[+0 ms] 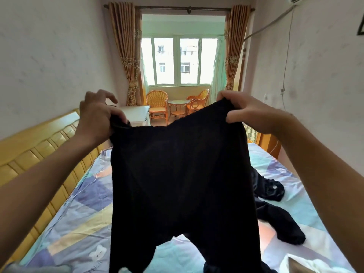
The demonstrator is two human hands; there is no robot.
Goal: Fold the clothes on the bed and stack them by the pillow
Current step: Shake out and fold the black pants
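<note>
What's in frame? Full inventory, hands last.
Black knit trousers: 1, black, held up by the waistband over the bed.
Crumpled black garment: 1 heap, black, on the sheet to the right.
White cloth: 1, white, bottom right corner.
Pastel patchwork bedsheet: 1, blue, yellow and pink, covering the bed.
Yellow padded headboard: 1, yellow, left side.
Wicker chairs: 2, orange, by the window.
Round wicker table: 1, orange, between the chairs.
Gold patterned curtains: 2, gold, flanking the window.
Left hand: grips the waistband's left end.
Right hand: grips its right end.
</note>
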